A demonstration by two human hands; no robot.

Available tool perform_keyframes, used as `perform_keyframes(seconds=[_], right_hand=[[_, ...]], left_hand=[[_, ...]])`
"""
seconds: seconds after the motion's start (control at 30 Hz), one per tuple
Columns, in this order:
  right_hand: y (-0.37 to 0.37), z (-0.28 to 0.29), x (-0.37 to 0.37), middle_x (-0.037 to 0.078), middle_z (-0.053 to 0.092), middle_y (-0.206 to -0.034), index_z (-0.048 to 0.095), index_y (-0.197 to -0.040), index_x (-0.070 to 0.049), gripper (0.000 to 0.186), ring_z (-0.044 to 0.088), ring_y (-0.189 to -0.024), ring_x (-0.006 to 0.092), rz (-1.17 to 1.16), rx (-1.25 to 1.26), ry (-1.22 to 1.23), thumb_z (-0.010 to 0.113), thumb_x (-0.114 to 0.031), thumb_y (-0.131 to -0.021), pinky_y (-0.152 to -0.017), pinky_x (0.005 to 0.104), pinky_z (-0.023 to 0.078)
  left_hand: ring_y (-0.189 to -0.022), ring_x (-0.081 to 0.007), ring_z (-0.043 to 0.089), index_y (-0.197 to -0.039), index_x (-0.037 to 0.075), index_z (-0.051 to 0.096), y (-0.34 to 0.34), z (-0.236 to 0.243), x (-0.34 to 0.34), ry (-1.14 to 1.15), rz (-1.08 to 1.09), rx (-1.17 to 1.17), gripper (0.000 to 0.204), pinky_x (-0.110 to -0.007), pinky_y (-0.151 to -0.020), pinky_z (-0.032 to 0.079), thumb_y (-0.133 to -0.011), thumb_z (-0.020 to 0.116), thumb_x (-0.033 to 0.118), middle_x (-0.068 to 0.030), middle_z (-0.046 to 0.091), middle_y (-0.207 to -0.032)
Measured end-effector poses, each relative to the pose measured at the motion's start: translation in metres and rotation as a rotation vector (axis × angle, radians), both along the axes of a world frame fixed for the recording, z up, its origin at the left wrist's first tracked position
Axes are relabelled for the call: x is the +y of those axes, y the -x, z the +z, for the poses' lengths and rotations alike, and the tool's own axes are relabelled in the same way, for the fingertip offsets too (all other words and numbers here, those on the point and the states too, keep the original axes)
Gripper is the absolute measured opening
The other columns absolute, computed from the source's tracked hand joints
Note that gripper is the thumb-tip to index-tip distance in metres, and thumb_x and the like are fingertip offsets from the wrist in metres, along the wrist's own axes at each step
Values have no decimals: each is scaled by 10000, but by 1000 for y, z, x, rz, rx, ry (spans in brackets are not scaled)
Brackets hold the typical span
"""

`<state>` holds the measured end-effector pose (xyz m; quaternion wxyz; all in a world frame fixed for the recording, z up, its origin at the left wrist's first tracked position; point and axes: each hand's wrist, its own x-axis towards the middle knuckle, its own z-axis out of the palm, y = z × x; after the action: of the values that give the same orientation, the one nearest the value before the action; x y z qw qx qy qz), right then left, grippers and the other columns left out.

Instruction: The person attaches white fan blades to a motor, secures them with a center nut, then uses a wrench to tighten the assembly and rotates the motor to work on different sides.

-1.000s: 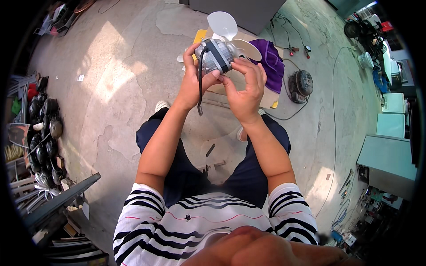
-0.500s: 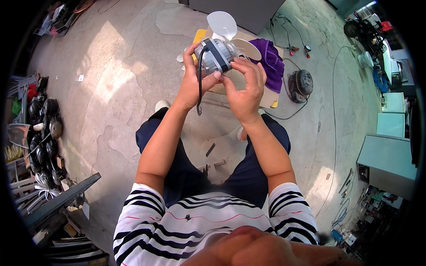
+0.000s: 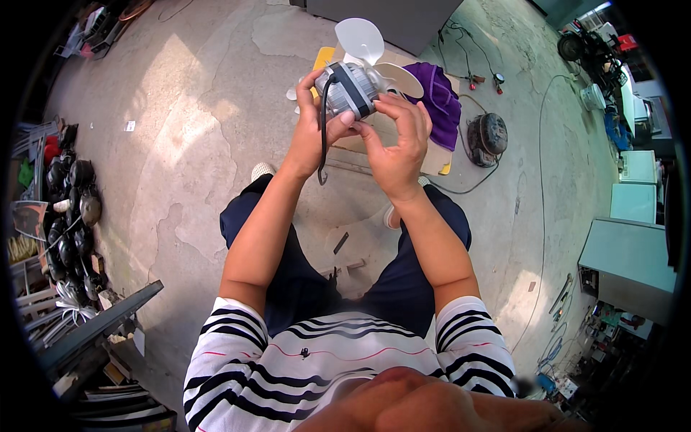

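Concrete floor (image 3: 497, 223) spreads under everything, mottled with pale patches of light. A dark grey box (image 3: 381, 25), cut off by the frame, stands at the far edge, and a pale green box (image 3: 626, 248) sits well over to the right. Beyond the person's feet is a low bench (image 3: 437, 160) topped with cardboard, yellow showing at two of its corners. Purple cloth (image 3: 435, 101) lies heaped on its right part. Just right of the bench, a black rounded canister (image 3: 488, 140) rests on the floor with a thin line trailing from it.

The fan motor (image 3: 342, 95) is up in both hands, in front of the bench as seen from above; its ribbed silver body has a dark band around it, and two pale blades show plainly on the far side. The left hand's (image 3: 308, 140) grip is spread as wide as the body, fingers wrapped at the left side and thumb pressed to the near edge. The right hand (image 3: 397, 142) has its fingers bent and its forefinger at the body's right side, thumb tip beside the other thumb; whether this grip pinches anything I cannot tell. A black cord (image 3: 321, 162) leaves the motor and hangs past the left wrist, its end hooked. A small dark strip (image 3: 341, 243) lies between the knees.
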<state>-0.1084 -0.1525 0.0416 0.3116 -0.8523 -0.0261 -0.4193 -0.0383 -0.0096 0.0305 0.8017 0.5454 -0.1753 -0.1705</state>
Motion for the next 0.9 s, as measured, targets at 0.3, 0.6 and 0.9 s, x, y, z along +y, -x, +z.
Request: perform_keyframes(seconds=[0.3, 0.6, 0.9], right_hand=[[0, 0, 0, 43, 695, -1166, 640, -1107, -121, 432, 636, -1132, 253, 4, -1, -8, 846, -116, -728, -1101, 509, 331], [0, 1, -1, 42, 698, -1154, 641, -1100, -120, 431, 636, -1135, 251, -1, -4, -9, 851, -116, -723, -1098, 507, 332], [0, 1, -2, 42, 699, -1160, 645, -1106, -119, 427, 635, -1135, 252, -3, 0, -6, 847, -126, -729, -1100, 507, 330]], left_hand=[[-1186, -341, 611, -1554, 228, 100, 0, 0, 0, 4, -5, 12, 986, -427, -898, 614, -830, 763, 320, -249, 408, -1434], [-1163, -328, 621, -1537, 175, 119, 1, 0, -3, 55, -6, 5, 943, -424, -881, 623, -852, 764, 234, -254, 435, -1392], [-1160, -338, 626, -1530, 131, 122, 2, 4, -2, 77, -11, 23, 895, -444, -862, 635, -892, 737, 256, -265, 445, -1363]])
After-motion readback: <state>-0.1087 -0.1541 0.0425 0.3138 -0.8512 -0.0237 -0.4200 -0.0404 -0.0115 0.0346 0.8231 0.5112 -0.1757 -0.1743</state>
